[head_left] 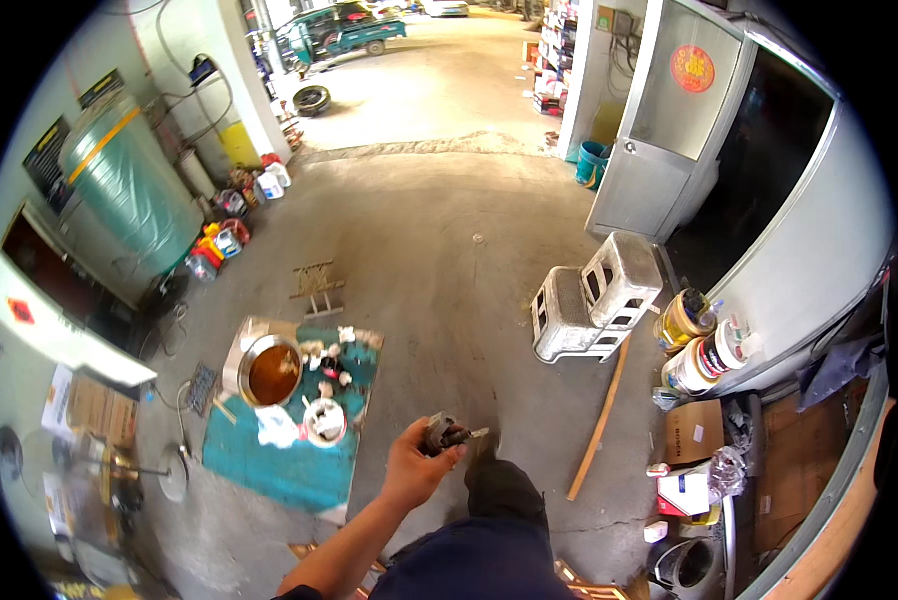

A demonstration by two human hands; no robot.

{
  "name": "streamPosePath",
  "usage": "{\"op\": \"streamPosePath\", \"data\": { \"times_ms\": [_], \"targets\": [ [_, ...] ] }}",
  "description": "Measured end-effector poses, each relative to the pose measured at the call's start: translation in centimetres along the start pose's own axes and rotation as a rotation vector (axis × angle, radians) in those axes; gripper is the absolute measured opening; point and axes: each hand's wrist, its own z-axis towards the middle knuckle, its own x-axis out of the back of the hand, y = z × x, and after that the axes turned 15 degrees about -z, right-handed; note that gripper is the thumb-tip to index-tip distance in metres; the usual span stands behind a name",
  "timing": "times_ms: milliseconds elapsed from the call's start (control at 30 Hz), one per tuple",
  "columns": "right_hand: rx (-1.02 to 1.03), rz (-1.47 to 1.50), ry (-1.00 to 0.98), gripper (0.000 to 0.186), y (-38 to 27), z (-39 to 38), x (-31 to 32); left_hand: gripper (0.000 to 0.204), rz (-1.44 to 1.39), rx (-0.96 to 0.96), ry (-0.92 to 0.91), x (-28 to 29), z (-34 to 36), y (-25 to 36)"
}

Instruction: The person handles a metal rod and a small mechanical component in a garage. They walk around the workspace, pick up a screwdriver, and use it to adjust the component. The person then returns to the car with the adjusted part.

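My left hand (417, 470) is raised in front of my body, closed round a small dark metal part (440, 430). The part has a rounded grey body, and a thin piece with a pale tip sticks out to its right. Its exact kind I cannot make out. My right hand does not show. Left of my hand, a green mat (269, 462) lies on the floor. On it stand a metal pot (253, 388) of brown liquid and a white tub (324, 422). Beside the tub is a crumpled white cloth or bag (278, 427), with several small parts (329, 368) behind.
Two joined white step stools (594, 312) stand at the right, beside a long wooden strip (601, 420). Buckets (685, 370) and a cardboard box (694, 432) line the right wall. A small metal frame (317, 288) lies beyond the mat. A standing fan (172, 472) is at the left.
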Motion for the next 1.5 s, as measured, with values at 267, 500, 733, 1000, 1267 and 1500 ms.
{"op": "streamPosePath", "data": {
  "times_ms": [267,500,733,1000,1267,1500],
  "targets": [
    [0.119,-0.069,-0.081,0.023,-42.2,4.8,-5.4,0.033,0.052,-0.087,0.076,0.6,34.6,9.9],
    [0.625,-0.012,0.115,0.025,-99.5,3.3,0.4,0.048,0.412,-0.405,0.226,7.4,58.7,19.6],
    [0.942,-0.016,0.138,0.023,-139.8,-1.5,-3.6,0.064,0.3,-0.401,0.425,18.6,85.1,24.3],
    [0.531,-0.62,0.058,0.027,-151.2,-0.3,-16.5,0.068,0.682,-0.238,0.259,25.2,117.7,40.5],
    [0.222,-0.625,-0.068,0.024,-176.1,2.0,-25.6,0.065,0.721,-0.112,0.339,39.7,150.5,46.6],
    [0.464,-0.189,0.059,0.04,-226.1,5.3,-28.6,0.06,0.924,0.17,0.686,53.6,168.8,49.9]
  ]
}}
